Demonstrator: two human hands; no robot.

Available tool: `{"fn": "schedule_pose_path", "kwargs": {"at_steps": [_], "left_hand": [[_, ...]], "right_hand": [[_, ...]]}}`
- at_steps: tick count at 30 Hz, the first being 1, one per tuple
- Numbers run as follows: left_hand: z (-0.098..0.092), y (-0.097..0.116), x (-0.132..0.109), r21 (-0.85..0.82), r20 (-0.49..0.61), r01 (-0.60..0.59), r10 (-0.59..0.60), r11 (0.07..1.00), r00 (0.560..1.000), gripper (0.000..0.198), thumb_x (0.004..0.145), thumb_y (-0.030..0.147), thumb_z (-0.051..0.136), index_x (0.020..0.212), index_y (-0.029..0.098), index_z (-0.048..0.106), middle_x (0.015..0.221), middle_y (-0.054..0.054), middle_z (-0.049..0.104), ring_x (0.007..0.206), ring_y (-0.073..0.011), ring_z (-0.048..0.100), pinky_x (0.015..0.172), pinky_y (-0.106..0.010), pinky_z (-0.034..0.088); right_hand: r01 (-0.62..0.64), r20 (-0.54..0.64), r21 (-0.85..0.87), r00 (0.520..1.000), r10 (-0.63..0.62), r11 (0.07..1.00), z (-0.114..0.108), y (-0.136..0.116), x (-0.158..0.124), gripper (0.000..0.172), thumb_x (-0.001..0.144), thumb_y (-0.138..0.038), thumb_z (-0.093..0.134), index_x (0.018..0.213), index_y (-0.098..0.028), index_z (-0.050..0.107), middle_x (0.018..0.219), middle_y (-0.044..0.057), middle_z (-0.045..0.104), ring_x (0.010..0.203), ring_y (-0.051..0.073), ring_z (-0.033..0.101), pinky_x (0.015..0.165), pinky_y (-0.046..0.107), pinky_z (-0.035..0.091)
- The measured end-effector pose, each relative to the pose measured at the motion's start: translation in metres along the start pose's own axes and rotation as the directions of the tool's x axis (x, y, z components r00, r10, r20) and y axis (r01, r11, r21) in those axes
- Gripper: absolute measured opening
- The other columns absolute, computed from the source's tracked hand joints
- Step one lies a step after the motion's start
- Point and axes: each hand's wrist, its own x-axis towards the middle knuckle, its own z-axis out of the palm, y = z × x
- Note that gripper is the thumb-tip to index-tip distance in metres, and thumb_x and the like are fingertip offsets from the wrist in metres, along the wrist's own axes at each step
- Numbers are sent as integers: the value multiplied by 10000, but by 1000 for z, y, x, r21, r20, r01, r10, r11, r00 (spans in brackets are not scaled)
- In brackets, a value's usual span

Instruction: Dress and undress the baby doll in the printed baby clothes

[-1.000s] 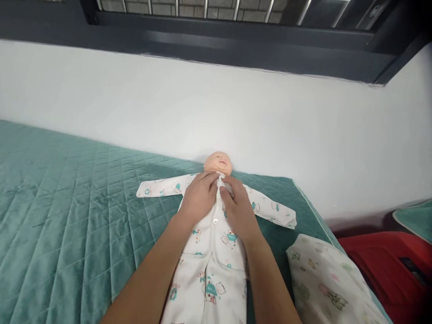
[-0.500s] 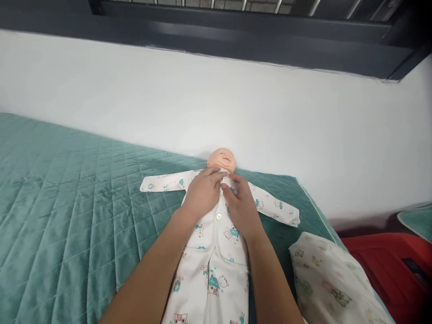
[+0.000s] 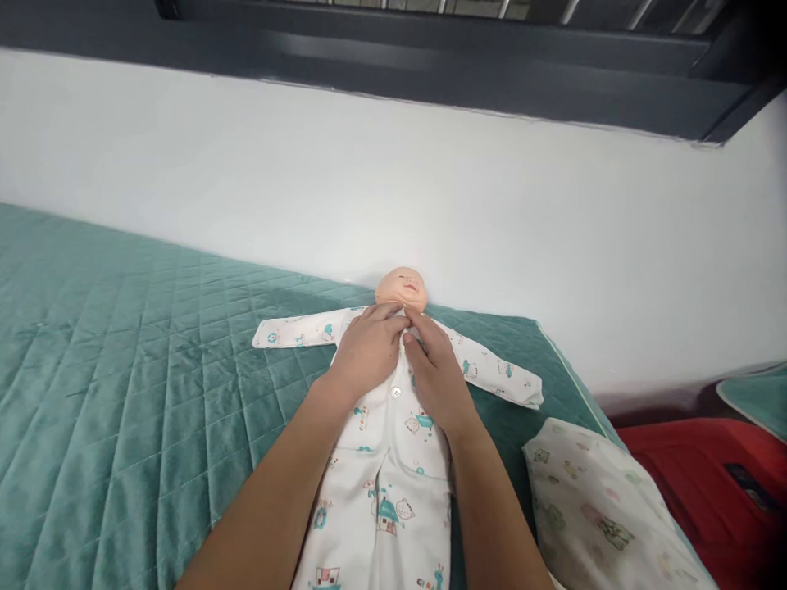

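A baby doll (image 3: 401, 288) lies on its back on the green quilted bed (image 3: 123, 393), its head towards the wall. It wears a white printed romper (image 3: 387, 483) with its sleeves spread to both sides. My left hand (image 3: 366, 352) and my right hand (image 3: 434, 373) rest side by side on the doll's chest, just under its chin. The fingers of both pinch the front edges of the romper at the neck. A white snap button (image 3: 396, 392) shows between my wrists.
A patterned white pillow or folded cloth (image 3: 596, 508) lies at the bed's right corner. Beyond the bed edge stands a red object (image 3: 694, 483). The white wall (image 3: 430, 188) runs close behind the doll, with a dark window frame above.
My hands stay at the romper's neck, fingers working slightly closer together. The view has shifted a little; the doll has not moved on the bed.
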Motion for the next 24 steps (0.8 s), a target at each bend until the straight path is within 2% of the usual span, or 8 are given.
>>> {"fn": "schedule_pose_path", "kwargs": {"at_steps": [3,7,17,24], "left_hand": [[2,-2,1,-107,-84,13,-22,994,996,391,902,94,402,1081,281,695,1291,12,639,1221,-193,547,1064,-359,431],[4,-5,2,-221,-141,126,-159,967,977,370,873,97,436,1118,244,670,1208,-3,684,1164,-196,587,1032,-359,459],[4,-5,1,-36,-98,65,-68,997,993,410,921,137,374,1196,236,662,1326,-28,611,1243,-207,532,1084,-369,411],[3,-1,-1,-24,-129,80,-83,996,988,402,910,130,398,1149,275,687,1286,-18,627,1211,-216,552,1041,-372,447]], "right_hand": [[-39,-33,11,999,40,999,1,-2,0,412,950,-335,437,1349,-288,529,1404,32,551,1317,223,464,1123,451,345],[-73,-63,29,995,75,997,1,-4,0,361,935,-347,466,1272,-279,574,1344,37,586,1275,233,493,1092,450,374],[-91,-113,-21,990,88,996,0,-11,-2,299,919,-338,483,1172,-284,632,1223,33,646,1178,249,530,1020,454,397],[-69,-127,-25,990,65,997,-1,-11,-2,237,917,-314,482,1109,-281,617,1203,28,624,1164,242,510,1007,435,385]]}}
